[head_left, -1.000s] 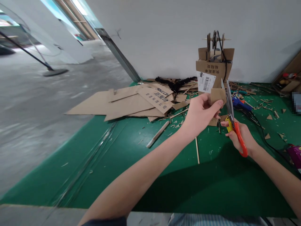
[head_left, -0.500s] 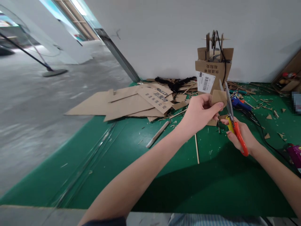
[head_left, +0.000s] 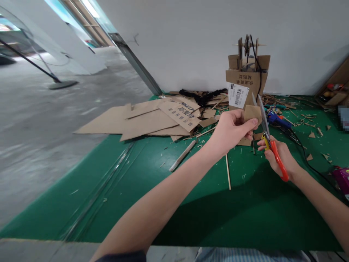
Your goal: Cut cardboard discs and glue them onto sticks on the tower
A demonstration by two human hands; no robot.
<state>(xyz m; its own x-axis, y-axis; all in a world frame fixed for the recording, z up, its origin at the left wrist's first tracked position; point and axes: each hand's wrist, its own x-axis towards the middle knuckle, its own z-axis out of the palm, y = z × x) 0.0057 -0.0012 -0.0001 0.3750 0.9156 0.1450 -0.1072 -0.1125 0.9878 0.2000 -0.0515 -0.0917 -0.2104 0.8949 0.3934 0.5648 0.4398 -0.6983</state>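
Gripping small brown cardboard piece [head_left: 253, 112] in left hand [head_left: 235, 125], fingers closed on it, thumb across the near face. Held up above green surface [head_left: 131, 203], overlapping lower part of labelled cardboard box [head_left: 257, 80] from this view. Holding scissors [head_left: 264, 122] in right hand [head_left: 282, 156], fingers curled around the orange and yellow handles. Pointing blades upward, parted, just right of the cardboard piece. Can't tell about blade-to-cardboard contact. Can see blue glue gun [head_left: 278, 120] lying just right of scissors, near scattered cardboard scraps. Also see flat cardboard sheets [head_left: 152, 118] piled left of left hand, overhanging surface edge. Below the pile, see pale flat strip [head_left: 182, 156] lying slanted; below left wrist, thin wooden stick [head_left: 228, 173]. Can see purple packet [head_left: 342, 179] at far right, partly cut off.
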